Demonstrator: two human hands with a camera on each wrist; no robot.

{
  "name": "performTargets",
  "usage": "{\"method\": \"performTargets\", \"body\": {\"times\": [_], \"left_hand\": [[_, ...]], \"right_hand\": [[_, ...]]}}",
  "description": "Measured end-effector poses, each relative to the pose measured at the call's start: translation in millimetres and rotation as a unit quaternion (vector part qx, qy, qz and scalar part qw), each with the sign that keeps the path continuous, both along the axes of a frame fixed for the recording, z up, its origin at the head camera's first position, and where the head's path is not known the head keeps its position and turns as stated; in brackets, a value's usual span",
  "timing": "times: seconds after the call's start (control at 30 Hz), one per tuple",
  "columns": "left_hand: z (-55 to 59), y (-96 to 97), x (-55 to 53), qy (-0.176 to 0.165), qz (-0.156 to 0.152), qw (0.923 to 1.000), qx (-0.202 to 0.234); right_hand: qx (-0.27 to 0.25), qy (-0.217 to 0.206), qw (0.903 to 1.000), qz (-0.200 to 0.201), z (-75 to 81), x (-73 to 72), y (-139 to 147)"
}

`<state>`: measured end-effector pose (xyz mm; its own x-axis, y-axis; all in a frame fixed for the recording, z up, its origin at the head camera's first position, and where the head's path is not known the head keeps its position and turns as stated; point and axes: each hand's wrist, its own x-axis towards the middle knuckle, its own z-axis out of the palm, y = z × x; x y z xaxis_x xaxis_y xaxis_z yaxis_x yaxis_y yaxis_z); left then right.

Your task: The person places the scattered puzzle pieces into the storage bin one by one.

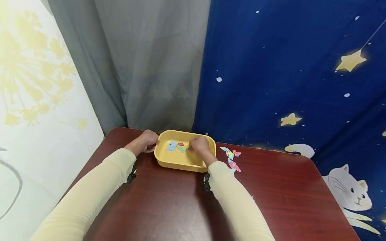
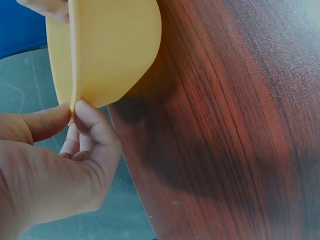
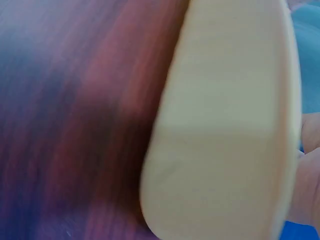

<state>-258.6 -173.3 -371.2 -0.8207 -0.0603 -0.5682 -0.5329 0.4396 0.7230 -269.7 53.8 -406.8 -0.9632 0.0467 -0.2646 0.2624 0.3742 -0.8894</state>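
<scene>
A yellow plastic tub (image 1: 181,163) sits near the back edge of the table. My left hand (image 1: 148,140) pinches the rim at its left end; the left wrist view shows the thumb and fingers (image 2: 95,125) on either side of that rim. Inside the tub lie a light blue paper-like piece (image 1: 171,145) and a green, red and yellow piece (image 1: 181,147). My right hand (image 1: 199,144) reaches over the tub wall, its fingertips low inside, just right of the multicoloured piece. Whether it holds anything is hidden; in the right wrist view the tub wall (image 3: 220,125) blocks most of the hand.
Several colourful cut-out pieces lie on the table right of the tub, among them a pink-red one (image 1: 234,165) and a small red one (image 1: 236,153). A dark red wooden table (image 1: 289,187) bears everything. Grey and blue curtains (image 1: 256,67) hang behind it.
</scene>
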Motion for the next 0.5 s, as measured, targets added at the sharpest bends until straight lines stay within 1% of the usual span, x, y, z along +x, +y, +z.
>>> {"method": "performTargets", "body": {"times": [0.07, 0.17, 0.3, 0.5], "left_hand": [[-3.5, -1.1, -1.9, 0.0, 0.003, 1.0, -0.002], [-4.2, -1.5, -1.7, 0.005, 0.004, 1.0, 0.0], [-4.2, -1.2, -1.2, 0.009, 0.007, 0.9999, -0.003], [-8.1, -0.5, -4.9, 0.007, 0.011, 0.9999, -0.01]], "right_hand": [[-0.012, 0.01, 0.9999, -0.001, 3.5, 0.2, 4.3], [-0.025, 0.019, 0.9995, -0.004, 9.8, -0.6, 12.8], [-0.053, 0.02, 0.9983, -0.019, 17.6, -1.3, 26.9], [-0.08, 0.021, 0.9959, -0.036, 24.4, -4.4, 53.1]]}}
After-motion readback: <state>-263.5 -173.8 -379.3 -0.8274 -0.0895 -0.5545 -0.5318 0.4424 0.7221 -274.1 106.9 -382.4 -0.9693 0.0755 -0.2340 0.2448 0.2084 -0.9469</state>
